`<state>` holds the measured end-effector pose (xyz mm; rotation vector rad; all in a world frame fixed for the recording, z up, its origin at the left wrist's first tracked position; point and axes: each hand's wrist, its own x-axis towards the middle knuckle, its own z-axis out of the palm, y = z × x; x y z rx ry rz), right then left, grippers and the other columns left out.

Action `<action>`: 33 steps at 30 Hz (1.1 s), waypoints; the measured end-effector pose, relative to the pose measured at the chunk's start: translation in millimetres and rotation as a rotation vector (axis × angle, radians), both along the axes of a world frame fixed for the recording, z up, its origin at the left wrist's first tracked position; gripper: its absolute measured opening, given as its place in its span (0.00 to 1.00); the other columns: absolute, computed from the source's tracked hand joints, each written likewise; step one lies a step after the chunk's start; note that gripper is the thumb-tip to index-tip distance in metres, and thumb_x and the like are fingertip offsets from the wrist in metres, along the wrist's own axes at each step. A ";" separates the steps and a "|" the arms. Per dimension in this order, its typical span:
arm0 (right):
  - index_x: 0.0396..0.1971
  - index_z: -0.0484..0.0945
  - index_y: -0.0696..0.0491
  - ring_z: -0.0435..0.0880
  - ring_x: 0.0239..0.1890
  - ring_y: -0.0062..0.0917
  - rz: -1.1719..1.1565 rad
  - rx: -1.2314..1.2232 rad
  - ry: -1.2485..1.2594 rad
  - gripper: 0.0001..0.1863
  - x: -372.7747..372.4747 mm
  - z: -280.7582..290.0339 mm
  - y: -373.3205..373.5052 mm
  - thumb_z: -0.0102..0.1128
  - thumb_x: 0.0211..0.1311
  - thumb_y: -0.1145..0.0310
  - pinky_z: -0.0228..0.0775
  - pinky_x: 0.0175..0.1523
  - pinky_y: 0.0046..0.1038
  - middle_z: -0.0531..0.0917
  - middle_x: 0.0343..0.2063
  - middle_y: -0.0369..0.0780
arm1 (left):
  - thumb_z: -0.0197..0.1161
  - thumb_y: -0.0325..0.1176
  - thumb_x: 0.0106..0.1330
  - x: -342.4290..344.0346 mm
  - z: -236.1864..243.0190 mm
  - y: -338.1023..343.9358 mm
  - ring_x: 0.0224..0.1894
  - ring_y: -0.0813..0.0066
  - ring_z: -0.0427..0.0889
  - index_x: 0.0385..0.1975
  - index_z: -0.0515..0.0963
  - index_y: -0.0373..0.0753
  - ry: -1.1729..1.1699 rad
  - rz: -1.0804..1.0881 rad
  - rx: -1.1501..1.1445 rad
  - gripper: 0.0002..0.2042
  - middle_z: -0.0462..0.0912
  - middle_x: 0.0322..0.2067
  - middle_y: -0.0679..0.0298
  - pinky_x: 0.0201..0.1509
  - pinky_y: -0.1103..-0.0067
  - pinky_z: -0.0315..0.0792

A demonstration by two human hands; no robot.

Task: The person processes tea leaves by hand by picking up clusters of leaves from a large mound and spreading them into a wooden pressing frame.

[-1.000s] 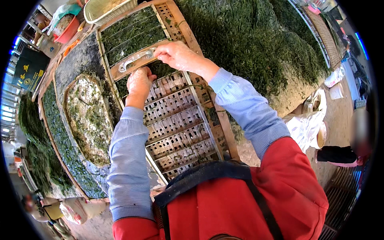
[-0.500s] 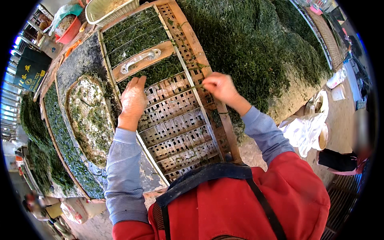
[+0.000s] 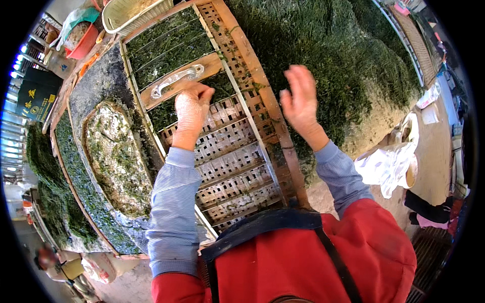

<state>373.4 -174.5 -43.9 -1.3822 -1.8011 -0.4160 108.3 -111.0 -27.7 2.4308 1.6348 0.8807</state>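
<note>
A slatted frame (image 3: 217, 55) lies over a woven wooden tray (image 3: 236, 40). Its upper slots are packed with dark green seaweed (image 3: 166, 40), the lower ones show bare weave. A wooden crossbar with a metal handle (image 3: 177, 81) spans it. My left hand (image 3: 191, 113) is curled just below the handle, over a seaweed-filled slot at the crossbar; whatever its fingertips hold is hidden. My right hand (image 3: 301, 103) is raised to the right of the tray, fingers apart and holding nothing, in front of a big seaweed heap (image 3: 343, 50).
A pale basket (image 3: 136, 15) and red basin (image 3: 83, 43) sit at upper left. A stone block (image 3: 113, 156) with a seaweed-strewn hollow lies left, beside more seaweed (image 3: 55, 182). White bags (image 3: 384, 166) lie right. A blurred person (image 3: 50, 262) is at lower left.
My left hand has moved up and right toward the crossbar and curled. My right hand left the handle area, passed the tray's right edge, then rose rightward and opened.
</note>
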 end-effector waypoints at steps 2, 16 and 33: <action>0.45 0.72 0.59 0.63 0.60 0.38 0.359 -0.040 -0.072 0.19 -40.8 10.4 2.8 0.54 0.52 0.70 0.54 0.63 0.43 0.69 0.53 0.45 | 0.66 0.27 0.50 -8.7 -2.4 1.6 0.29 0.68 0.80 0.25 0.80 0.35 -0.100 0.052 -0.049 0.05 0.79 0.28 0.60 0.36 0.77 0.74; 0.43 0.76 0.54 0.78 0.46 0.30 0.535 -0.467 0.077 0.14 -64.3 43.4 47.9 0.59 0.55 0.68 0.73 0.52 0.30 0.73 0.50 0.41 | 0.58 0.18 0.51 -99.9 18.0 -18.4 0.36 0.63 0.81 0.29 0.80 0.35 -0.183 0.119 -0.220 0.08 0.80 0.37 0.58 0.43 0.77 0.77; 0.28 0.79 0.55 0.78 0.26 0.34 0.807 -0.506 -0.137 0.04 -126.2 34.9 99.1 0.57 0.52 0.78 0.74 0.33 0.31 0.77 0.26 0.40 | 0.53 0.19 0.44 -87.3 19.7 -47.3 0.51 0.57 0.72 0.46 0.73 0.33 0.215 0.006 0.203 0.23 0.74 0.49 0.55 0.59 0.67 0.64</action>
